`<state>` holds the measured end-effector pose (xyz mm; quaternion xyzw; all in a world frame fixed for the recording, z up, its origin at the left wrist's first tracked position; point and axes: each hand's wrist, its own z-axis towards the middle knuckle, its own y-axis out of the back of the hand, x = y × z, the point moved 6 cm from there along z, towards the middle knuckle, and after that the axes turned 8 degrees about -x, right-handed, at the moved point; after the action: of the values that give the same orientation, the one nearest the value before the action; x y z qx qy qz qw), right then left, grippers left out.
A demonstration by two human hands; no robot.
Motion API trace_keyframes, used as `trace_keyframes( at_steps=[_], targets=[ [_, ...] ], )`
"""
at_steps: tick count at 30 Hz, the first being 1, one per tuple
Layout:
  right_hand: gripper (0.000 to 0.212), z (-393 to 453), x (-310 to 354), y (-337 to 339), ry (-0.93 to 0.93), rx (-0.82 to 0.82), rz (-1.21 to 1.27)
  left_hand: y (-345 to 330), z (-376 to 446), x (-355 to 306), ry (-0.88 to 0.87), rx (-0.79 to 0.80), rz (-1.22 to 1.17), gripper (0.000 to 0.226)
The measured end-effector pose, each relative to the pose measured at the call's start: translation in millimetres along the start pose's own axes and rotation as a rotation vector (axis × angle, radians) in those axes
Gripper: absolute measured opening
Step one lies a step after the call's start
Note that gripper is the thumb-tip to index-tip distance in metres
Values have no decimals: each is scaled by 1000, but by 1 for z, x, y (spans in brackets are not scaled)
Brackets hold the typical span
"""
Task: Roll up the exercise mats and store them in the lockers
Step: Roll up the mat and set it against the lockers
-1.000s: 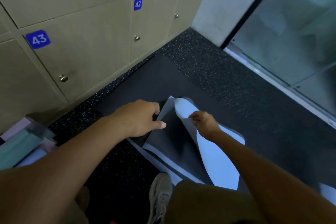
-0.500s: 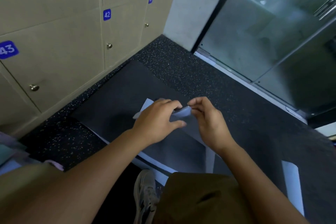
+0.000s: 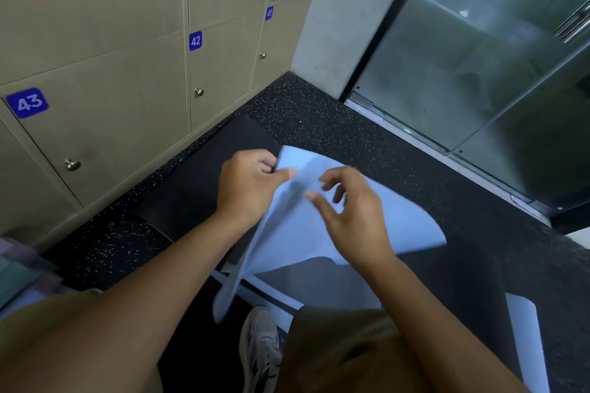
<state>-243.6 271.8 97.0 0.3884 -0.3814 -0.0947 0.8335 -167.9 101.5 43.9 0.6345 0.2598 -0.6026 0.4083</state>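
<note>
The exercise mat, dark on one face and pale blue on the other, is lying on the speckled floor with its corner lifted. The left hand is pinching that corner; the right hand is hovering above the blue face, fingers loosely spread, holding nothing.

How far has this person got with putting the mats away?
Barely started. Nothing looks stored: the lockers in view, 41 to 43, are all shut. In hand: the left hand pinches the lifted light blue end of the mat, while the right hand hovers open over it. The rest lies flat on the floor, so rolling and storing remain.
</note>
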Motion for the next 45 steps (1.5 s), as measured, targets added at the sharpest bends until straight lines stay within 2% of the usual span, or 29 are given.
trace_keyframes(
  at_steps=[4, 6, 10, 13, 14, 16, 18, 19, 21, 23, 25, 26, 28, 31, 32, 38, 42, 45],
  targets=[
    [71, -21, 3, -51, -171, 473, -29, 5, 3, 6, 114, -71, -131, 24],
    [79, -24, 6, -64, -184, 521, -50, 8, 4, 9, 161, -116, -171, 22],
    [65, -21, -5, -77, -303, 531, -92, 20, 10, 11, 227, -213, -235, 22],
    [34, -24, -18, -83, -302, 615, -194, 31, 17, 14, 240, -276, -230, 25],
    [29, -24, -21, -84, -260, 622, -224, 36, 19, 15, 231, -299, -165, 26],
    [43, -23, -24, -84, -184, 602, -265, 46, 21, 14, 183, -341, 71, 31],
    [48, -21, -27, -83, -139, 552, -272, 54, 20, 6, 81, -377, 248, 46],
    [47, -20, -28, -82, -122, 530, -278, 58, 20, 1, -11, -389, 337, 54],
    [45, -17, -30, -81, -82, 491, -294, 60, 18, -14, -302, -379, 545, 61],
    [46, -14, -29, -79, -36, 460, -296, 52, 14, -19, -541, -256, 635, 46],
    [49, -10, -25, -76, -9, 427, -272, 43, 8, -14, -637, -108, 664, 30],
    [50, -8, -23, -76, -5, 413, -262, 40, 4, -10, -658, -49, 692, 29],
    [45, -5, -20, -74, -20, 380, -236, 35, -1, -2, -675, 40, 753, 30],
    [13, 0, -15, -67, -43, 313, -171, 36, -5, 4, -653, 85, 789, 25],
    [12, 2, -14, -65, -50, 301, -165, 38, -6, 4, -629, 80, 787, 22],
    [44, 10, -29, -56, -132, 367, -292, 61, -4, 18, -414, 0, 797, 15],
    [38, 2, -28, -50, -94, 420, -357, 74, -11, 21, -348, -12, 807, 15],
    [31, -4, -13, -40, -52, 351, -356, 83, -22, 13, -361, -32, 787, 16]
  ],
)
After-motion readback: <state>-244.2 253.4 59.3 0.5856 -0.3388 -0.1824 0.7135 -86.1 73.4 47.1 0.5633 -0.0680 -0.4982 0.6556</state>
